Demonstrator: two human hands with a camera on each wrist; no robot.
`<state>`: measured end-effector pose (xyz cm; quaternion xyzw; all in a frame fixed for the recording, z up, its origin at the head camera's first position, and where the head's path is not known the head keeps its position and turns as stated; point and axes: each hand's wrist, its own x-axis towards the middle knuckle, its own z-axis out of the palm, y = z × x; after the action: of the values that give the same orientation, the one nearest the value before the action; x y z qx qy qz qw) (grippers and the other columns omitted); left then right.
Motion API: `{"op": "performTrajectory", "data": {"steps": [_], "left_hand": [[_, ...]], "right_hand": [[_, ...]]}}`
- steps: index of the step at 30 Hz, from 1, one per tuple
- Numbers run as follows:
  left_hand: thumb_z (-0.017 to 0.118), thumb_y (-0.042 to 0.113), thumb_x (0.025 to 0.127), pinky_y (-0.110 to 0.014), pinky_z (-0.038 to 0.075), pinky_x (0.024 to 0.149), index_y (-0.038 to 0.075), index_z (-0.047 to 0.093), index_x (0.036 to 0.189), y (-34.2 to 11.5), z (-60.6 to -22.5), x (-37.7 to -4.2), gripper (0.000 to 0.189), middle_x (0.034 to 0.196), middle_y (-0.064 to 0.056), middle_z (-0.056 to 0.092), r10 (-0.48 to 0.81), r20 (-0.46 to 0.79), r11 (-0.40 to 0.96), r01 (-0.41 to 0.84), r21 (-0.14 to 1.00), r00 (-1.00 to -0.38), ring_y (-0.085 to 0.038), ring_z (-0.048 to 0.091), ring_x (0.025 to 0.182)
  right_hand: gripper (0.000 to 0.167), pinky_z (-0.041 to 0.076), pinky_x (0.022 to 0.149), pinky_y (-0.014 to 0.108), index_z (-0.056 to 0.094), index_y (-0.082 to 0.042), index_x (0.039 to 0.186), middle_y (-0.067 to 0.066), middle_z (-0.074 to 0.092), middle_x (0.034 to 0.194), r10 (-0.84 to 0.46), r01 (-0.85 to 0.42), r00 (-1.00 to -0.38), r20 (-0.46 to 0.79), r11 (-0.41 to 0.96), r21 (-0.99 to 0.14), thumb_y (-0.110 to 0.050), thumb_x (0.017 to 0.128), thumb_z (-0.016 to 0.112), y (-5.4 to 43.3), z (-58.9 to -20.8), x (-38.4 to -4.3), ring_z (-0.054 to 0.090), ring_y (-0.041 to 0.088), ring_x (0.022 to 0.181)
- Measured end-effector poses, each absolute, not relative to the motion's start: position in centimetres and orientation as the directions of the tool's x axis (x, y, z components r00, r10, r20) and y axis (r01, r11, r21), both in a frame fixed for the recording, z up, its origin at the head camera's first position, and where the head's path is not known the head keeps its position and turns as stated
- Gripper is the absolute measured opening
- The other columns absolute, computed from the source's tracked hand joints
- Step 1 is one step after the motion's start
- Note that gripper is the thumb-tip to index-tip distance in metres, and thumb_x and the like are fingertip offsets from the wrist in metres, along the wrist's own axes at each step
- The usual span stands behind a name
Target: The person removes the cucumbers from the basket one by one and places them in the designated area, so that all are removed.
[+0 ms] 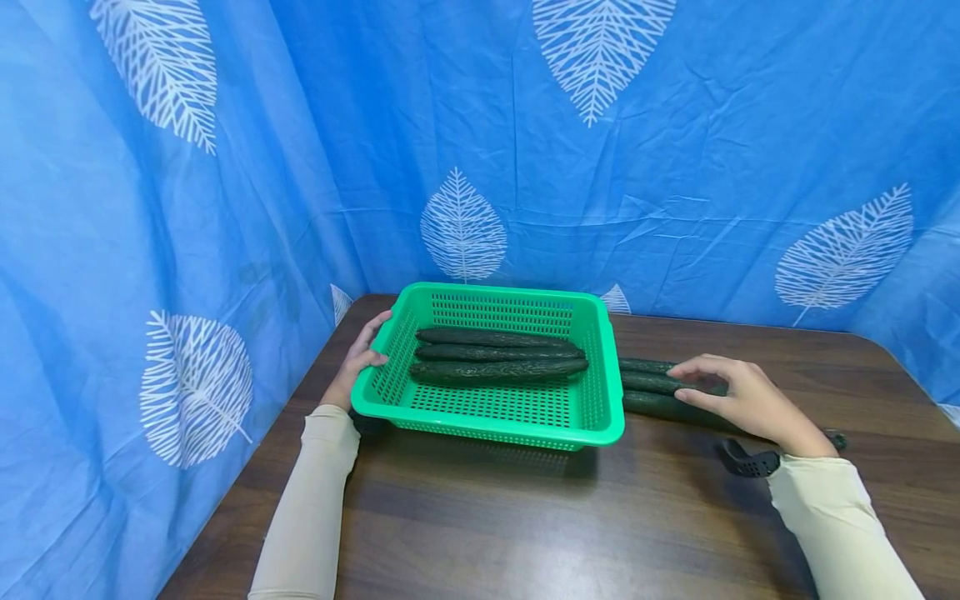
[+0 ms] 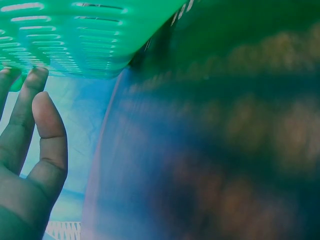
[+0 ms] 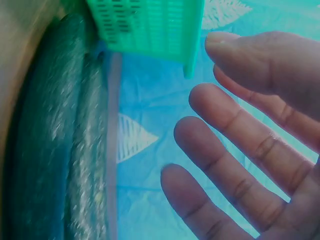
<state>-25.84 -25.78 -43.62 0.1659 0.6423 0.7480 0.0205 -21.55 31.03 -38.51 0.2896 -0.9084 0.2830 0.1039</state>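
Observation:
Three dark green cucumbers [image 1: 498, 369] lie side by side in a green plastic basket [image 1: 491, 432] with slotted walls. My left hand [image 1: 358, 362] is at the basket's left side, its fingers fairly straight. Fingertips [image 2: 37, 77] meet the slotted wall in the left wrist view. To the right of the basket, several more cucumbers [image 1: 648, 383] rest on the table, partly covered by my right hand [image 1: 738, 396]. That hand hovers over them with thumb and fingers apart, holding nothing. In the right wrist view, the cucumbers [image 3: 45, 130] stand clear of the spread fingers.
The brown wooden table [image 1: 465, 517] reaches back to a blue curtain [image 1: 675, 167] printed with white leaves. More curtain hangs along the table's left edge. A black band [image 1: 746, 461] is around my right wrist.

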Motion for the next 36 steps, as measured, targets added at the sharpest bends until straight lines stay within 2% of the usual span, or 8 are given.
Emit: {"op": "performTrajectory", "data": {"steps": [2,6,13,18,24,30,33,36], "left_hand": [[0.038,-0.003,0.093,-0.028,0.051,0.108,-0.006,0.007,0.17,-25.8,-43.6,-25.8,0.083,0.156,-0.011,0.034,0.239,0.213,-0.172,0.175,0.97,-0.947,-0.006,0.056,0.123],[0.038,-0.002,0.092,-0.027,0.052,0.104,-0.005,0.006,0.17,-25.7,-43.6,-25.8,0.085,0.158,-0.016,0.033,0.236,0.203,-0.177,0.163,0.971,-0.95,-0.007,0.058,0.122],[0.038,-0.003,0.091,-0.025,0.053,0.1,-0.007,0.008,0.169,-25.8,-43.7,-26.0,0.084,0.146,0.002,0.047,0.238,0.239,-0.186,0.197,0.963,-0.942,-0.007,0.06,0.121],[0.039,-0.002,0.091,-0.025,0.054,0.1,-0.007,0.009,0.169,-25.8,-43.8,-26.1,0.084,0.142,0.005,0.051,0.241,0.245,-0.217,0.194,0.957,-0.939,-0.007,0.06,0.12],[0.039,-0.004,0.089,-0.022,0.052,0.096,-0.011,0.014,0.167,-25.8,-43.9,-26.2,0.083,0.141,0.006,0.054,0.212,0.281,-0.173,0.247,0.953,-0.936,-0.007,0.059,0.118],[0.04,-0.002,0.089,-0.021,0.051,0.095,-0.01,0.016,0.168,-25.7,-43.8,-26.1,0.082,0.142,0.006,0.052,0.203,0.27,-0.14,0.245,0.959,-0.941,-0.006,0.058,0.118],[0.04,-0.002,0.089,-0.022,0.051,0.094,-0.01,0.014,0.168,-25.8,-43.8,-26.1,0.083,0.143,0.003,0.051,0.211,0.264,-0.138,0.239,0.961,-0.941,-0.006,0.059,0.118],[0.041,0.0,0.09,-0.023,0.051,0.097,-0.009,0.012,0.168,-25.9,-43.9,-26.1,0.084,0.151,-0.007,0.047,0.216,0.252,-0.13,0.228,0.965,-0.943,-0.006,0.058,0.12]], "right_hand": [[0.03,0.061,0.081,0.024,0.079,-0.004,0.119,0.008,0.077,0.114,-0.477,-0.596,-0.803,0.357,0.661,-0.457,0.0,0.09,0.083,30.6,-38.3,-21.7,0.066,0.0,0.099],[0.029,0.062,0.081,0.025,0.079,-0.003,0.119,0.012,0.077,0.113,-0.495,-0.613,-0.79,0.361,0.629,-0.479,0.002,0.091,0.082,29.8,-37.8,-22.0,0.067,0.0,0.098],[0.029,0.061,0.083,0.022,0.079,-0.006,0.121,0.009,0.077,0.115,-0.523,-0.614,-0.786,0.329,0.601,-0.512,0.0,0.092,0.082,28.1,-36.6,-22.5,0.069,0.003,0.099],[0.029,0.062,0.083,0.028,0.079,-0.005,0.122,0.008,0.078,0.114,-0.571,-0.631,-0.765,0.3,0.568,-0.528,-0.001,0.093,0.081,26.9,-35.7,-23.0,0.069,0.006,0.1],[0.026,0.062,0.087,0.031,0.079,-0.007,0.122,0.003,0.078,0.113,-0.619,-0.631,-0.745,0.247,0.533,-0.563,-0.004,0.096,0.079,25.6,-34.8,-23.8,0.071,0.013,0.104],[0.026,0.061,0.094,0.035,0.079,-0.006,0.125,0.003,0.078,0.121,-0.631,-0.59,-0.757,0.17,0.548,-0.593,-0.007,0.098,0.078,24.6,-33.9,-24.5,0.071,0.02,0.112],[0.027,0.062,0.094,0.036,0.078,-0.003,0.126,0.006,0.077,0.123,-0.641,-0.564,-0.757,0.128,0.542,-0.624,-0.007,0.099,0.077,24.1,-33.5,-24.9,0.072,0.026,0.113],[0.028,0.062,0.092,0.035,0.077,-0.001,0.127,0.01,0.076,0.126,-0.66,-0.544,-0.746,0.089,0.526,-0.654,-0.008,0.099,0.077,23.6,-33.2,-25.3,0.071,0.031,0.116]]}}
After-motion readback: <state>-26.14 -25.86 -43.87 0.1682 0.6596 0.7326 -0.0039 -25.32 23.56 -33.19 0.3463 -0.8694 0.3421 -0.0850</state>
